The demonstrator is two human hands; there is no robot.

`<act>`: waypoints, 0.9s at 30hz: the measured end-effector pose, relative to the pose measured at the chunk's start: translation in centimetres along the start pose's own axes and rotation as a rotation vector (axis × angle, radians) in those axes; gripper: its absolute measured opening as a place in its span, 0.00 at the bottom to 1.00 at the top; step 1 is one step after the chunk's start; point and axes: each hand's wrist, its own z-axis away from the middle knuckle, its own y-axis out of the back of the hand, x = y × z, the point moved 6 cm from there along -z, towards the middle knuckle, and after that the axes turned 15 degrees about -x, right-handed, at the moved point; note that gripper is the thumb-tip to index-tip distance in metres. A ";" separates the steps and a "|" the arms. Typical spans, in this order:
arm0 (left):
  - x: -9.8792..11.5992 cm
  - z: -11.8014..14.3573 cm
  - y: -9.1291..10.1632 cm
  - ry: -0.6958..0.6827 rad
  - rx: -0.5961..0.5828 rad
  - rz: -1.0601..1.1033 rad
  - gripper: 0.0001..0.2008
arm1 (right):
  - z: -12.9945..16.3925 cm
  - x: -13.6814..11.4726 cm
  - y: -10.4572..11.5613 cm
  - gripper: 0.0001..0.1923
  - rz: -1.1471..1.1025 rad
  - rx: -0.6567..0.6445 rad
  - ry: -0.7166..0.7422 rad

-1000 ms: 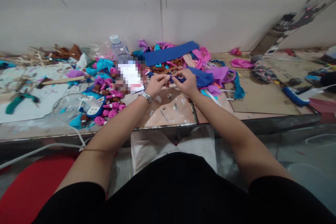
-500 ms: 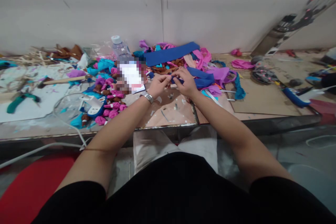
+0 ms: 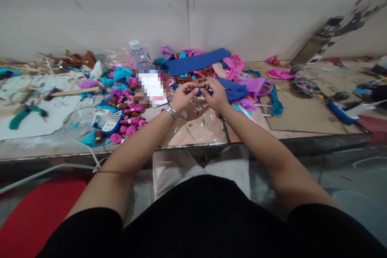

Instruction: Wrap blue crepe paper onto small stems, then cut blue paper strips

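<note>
Over the table's front middle, my left hand [image 3: 185, 96] and my right hand [image 3: 215, 93] meet, fingertips pinched together on a blue cloth strip [image 3: 234, 90]. Between the thumbs only a small dark blue bit of it shows; the fingers hide the rest. The strip's wide loose part lies just right of my right hand. Behind both hands, a longer flat blue cloth strip [image 3: 198, 62] rests across a heap of pink, purple and brown cloth scraps. Left of my left hand lies a phone [image 3: 152, 86] with a bright, blurred screen.
A clear bottle [image 3: 140, 55] stands behind the phone. Farther left are pink cloth knots [image 3: 131, 130], a blue-and-white corded tool [image 3: 110, 121], a hammer [image 3: 74, 91] and green-handled pliers [image 3: 26, 117]. Cardboard [image 3: 305, 117] and another blue-and-white tool [image 3: 343, 112] lie right.
My fingers have shifted slightly on the blue cloth, with the left fingers now more arched and the fingertips closer together. The surrounding things have stayed put.
</note>
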 end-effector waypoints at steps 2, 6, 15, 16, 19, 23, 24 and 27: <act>0.1 0.1 0.1 0.006 0.008 -0.039 0.26 | 0.0 0.0 -0.1 0.22 0.004 -0.021 -0.013; 0.4 0.1 0.2 -0.005 -0.008 -0.099 0.27 | 0.1 0.2 -0.1 0.24 -0.005 -0.031 -0.052; 0.3 0.0 0.1 0.011 0.010 -0.047 0.27 | 0.2 0.6 -0.1 0.21 -0.033 0.001 -0.060; 0.4 0.1 0.1 0.011 0.019 -0.037 0.27 | 0.2 0.5 -0.1 0.20 -0.033 0.007 -0.052; 0.8 0.2 -0.1 0.022 0.000 -0.037 0.27 | 0.3 0.6 0.0 0.19 -0.025 0.012 -0.057; 0.8 0.3 -0.1 0.031 0.001 -0.047 0.28 | 0.3 0.6 0.0 0.17 -0.008 0.001 -0.092; 0.7 0.3 -0.1 0.028 0.001 -0.045 0.28 | 0.4 0.6 0.1 0.16 -0.007 0.006 -0.093; 0.3 0.2 -0.1 0.024 -0.009 -0.046 0.29 | 0.4 0.7 0.1 0.17 -0.006 0.020 -0.080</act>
